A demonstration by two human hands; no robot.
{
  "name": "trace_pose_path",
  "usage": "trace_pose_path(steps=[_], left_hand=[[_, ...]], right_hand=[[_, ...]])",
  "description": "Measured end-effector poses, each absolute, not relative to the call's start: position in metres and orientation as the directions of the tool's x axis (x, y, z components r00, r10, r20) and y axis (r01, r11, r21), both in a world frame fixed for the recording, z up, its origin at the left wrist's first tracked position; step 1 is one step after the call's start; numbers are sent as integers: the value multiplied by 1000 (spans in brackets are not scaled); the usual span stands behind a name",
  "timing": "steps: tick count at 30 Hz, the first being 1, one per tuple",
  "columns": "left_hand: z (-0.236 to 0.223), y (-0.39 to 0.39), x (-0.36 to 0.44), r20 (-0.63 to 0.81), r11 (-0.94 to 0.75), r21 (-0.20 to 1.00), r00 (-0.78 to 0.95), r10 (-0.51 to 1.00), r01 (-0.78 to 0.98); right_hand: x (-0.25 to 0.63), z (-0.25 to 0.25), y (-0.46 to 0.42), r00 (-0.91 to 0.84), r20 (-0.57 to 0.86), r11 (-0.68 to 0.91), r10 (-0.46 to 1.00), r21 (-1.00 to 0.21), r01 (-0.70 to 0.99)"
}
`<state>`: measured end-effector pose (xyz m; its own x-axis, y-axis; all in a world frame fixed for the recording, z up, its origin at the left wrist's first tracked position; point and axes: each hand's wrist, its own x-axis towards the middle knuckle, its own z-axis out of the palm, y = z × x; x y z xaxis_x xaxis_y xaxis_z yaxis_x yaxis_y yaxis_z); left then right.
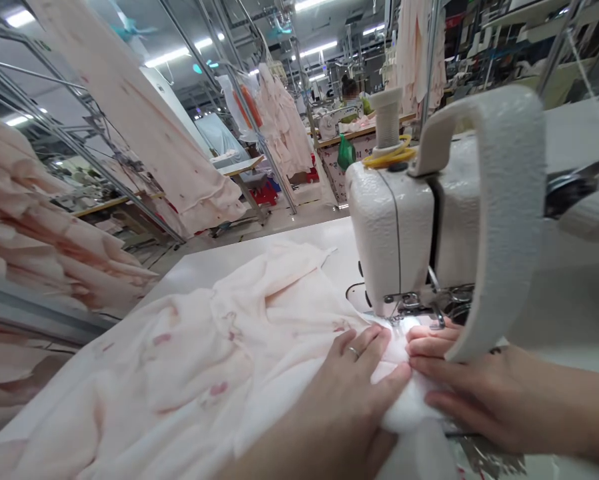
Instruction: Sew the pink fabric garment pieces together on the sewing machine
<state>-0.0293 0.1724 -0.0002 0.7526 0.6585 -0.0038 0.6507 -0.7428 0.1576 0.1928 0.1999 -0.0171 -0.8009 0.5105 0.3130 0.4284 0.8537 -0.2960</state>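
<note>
The pale printed cloth (179, 373) lies mostly on the left side of the left fingers, spreading broadly beyond them and back past the wrist, while its gathered end narrows toward the metal foot (395, 320) of the sewing machine (377, 233). A white, puffy part of the cloth runs from just in front of the foot back between the two hands, its long axis seeming to point roughly toward the wearer. The left hand (347, 390) rests palm down on the cloth, fingers slightly parted and thumb reaching across toward the right fingertips; its fingertips press just to the near left of the foot. The right hand (484, 393) lies on the other side, fingers close together and tips on the cloth just right of the foot; whether they pinch a fold cannot be told. The left fingertips look slightly nearer the foot, though the two sets lie almost level, with a narrow band of cloth between them.
</note>
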Motion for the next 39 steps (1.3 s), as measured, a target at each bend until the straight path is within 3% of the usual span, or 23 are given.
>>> trace_pose_path(steps=[6, 12, 18, 25, 29, 31, 35, 39], left_hand=[[-2, 182, -27, 21, -725, 181, 735, 678, 664], [0, 195, -26, 37, -739, 124, 741, 670, 662], [6, 202, -25, 82, -776, 64, 771, 631, 628], [-1, 192, -14, 94, -775, -85, 779, 620, 626], [-10, 179, -11, 246, -737, -236, 773, 585, 634], [-10, 172, -10, 294, -680, -207, 708, 642, 703], [3, 162, -1, 261, -544, -7, 527, 809, 839], [3, 158, 15, 209, -391, 214, 349, 914, 895]], right_hand=[[192, -19, 203, -790, 297, 836, 536, -315, 449], [192, -23, 207, -742, 362, 826, 564, -254, 504], [194, -25, 211, -729, 332, 801, 598, -211, 561], [194, -15, 208, -819, 279, 864, 501, -216, 455], [195, -7, 207, -814, 261, 845, 519, -302, 441], [196, -3, 207, -809, 214, 812, 548, -367, 453], [197, 0, 207, -809, 121, 754, 576, -462, 467], [191, -12, 207, -785, 276, 814, 555, -375, 444]])
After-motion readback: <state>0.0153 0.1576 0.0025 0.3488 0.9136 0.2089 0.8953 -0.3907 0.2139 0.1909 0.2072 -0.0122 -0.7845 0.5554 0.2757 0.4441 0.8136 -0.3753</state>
